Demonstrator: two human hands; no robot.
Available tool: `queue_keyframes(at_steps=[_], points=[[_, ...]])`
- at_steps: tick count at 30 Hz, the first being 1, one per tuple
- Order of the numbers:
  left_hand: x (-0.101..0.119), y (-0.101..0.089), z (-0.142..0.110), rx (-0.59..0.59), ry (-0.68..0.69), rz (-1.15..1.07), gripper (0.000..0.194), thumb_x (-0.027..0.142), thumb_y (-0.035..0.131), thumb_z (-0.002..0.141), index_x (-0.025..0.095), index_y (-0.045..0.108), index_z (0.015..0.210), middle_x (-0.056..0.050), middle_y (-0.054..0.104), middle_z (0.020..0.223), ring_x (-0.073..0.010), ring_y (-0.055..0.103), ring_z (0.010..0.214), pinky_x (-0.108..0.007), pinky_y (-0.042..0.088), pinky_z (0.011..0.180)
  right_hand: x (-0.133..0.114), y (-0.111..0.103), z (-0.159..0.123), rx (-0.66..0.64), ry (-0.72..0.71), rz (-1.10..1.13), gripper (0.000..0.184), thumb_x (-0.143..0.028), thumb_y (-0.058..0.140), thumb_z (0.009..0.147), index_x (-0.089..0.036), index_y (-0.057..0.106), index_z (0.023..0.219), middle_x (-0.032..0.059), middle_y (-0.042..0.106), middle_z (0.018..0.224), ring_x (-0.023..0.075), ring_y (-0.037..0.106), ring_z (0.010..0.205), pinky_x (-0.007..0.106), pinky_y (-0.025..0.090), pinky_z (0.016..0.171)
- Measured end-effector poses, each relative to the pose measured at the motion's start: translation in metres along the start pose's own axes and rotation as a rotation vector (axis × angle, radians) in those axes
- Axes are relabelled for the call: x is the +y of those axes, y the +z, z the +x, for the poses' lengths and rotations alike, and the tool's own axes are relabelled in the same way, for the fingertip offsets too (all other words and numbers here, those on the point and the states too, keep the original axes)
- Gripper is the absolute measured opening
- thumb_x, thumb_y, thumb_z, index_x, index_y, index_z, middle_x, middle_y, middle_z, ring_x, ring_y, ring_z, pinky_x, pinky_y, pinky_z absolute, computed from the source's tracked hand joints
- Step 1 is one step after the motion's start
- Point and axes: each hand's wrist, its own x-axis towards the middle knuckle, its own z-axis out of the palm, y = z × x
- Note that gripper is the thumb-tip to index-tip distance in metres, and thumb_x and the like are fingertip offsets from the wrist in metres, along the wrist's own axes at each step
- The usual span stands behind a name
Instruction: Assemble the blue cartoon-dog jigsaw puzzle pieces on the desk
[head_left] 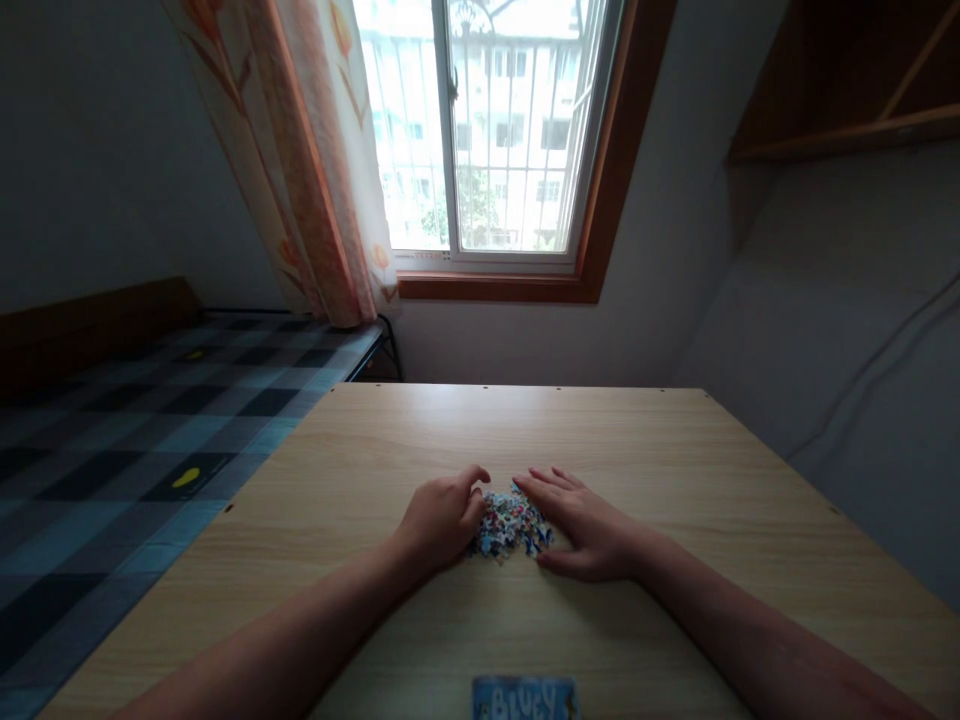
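A small heap of many-coloured jigsaw puzzle pieces (508,522) lies on the wooden tabletop (420,430), between my two hands. My left hand (442,515) rests against the heap's left side, fingers loosely bent, with a gap between thumb and index finger; no piece shows in its grip. From the right, my right hand (581,525) reaches round the heap, fingers stretched out and thumb spread towards me, touching the pieces at its edge. Nearest me, cut off by the bottom edge of the view, is a blue box (525,698) lettered "BLUEY".
A bed with a checked cover (247,400) stands left of the table. Behind are a barred window (510,130) and a flowered curtain (307,160). A wooden wall shelf (847,140) hangs at upper right, with a cable (877,360) running down the wall.
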Motion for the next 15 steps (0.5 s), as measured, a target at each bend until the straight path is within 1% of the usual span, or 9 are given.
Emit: queue_keyframes(at_steps=[4,8,11,15], points=[[0.0015,0.0003,-0.0018,-0.012,0.032,-0.015,0.037,0.03,0.038,0.096,0.023,0.065,0.12,-0.008,0.077,0.095,-0.0259,0.071,0.088,-0.035,0.048,0.077,0.0008,0.002,0.0006,0.041,0.008,-0.015,0.092,-0.046,0.067,0.085,-0.023,0.019,0.16,0.0134,0.033,0.161,0.0353,0.027,0.149,0.058,0.021,0.12],[0.0021,0.0014,-0.0036,-0.02,0.05,-0.001,0.04,0.041,0.039,0.098,0.023,0.062,0.126,-0.008,0.077,0.094,-0.0264,0.072,0.088,-0.035,0.05,0.075,0.0019,0.0032,0.0011,0.063,0.064,-0.026,0.086,-0.052,0.061,0.09,-0.02,0.022,0.159,0.0149,0.036,0.159,0.035,0.028,0.148,0.058,0.021,0.12],[0.0011,0.0032,-0.0045,-0.027,0.067,0.005,0.044,0.048,0.043,0.097,0.023,0.06,0.13,-0.009,0.077,0.096,-0.0274,0.072,0.088,-0.037,0.052,0.076,0.002,0.003,0.001,0.055,0.091,-0.026,0.084,-0.054,0.057,0.092,-0.02,0.02,0.159,0.0155,0.038,0.158,0.0352,0.028,0.149,0.059,0.02,0.12],[0.0006,0.0037,-0.0059,-0.046,0.094,0.032,0.051,0.055,0.05,0.093,0.024,0.057,0.133,-0.011,0.076,0.107,-0.0312,0.072,0.096,-0.041,0.053,0.08,0.0001,0.001,0.0005,0.018,0.052,-0.018,0.088,-0.052,0.061,0.089,-0.023,0.018,0.16,0.0137,0.035,0.159,0.0365,0.026,0.149,0.062,0.017,0.12]])
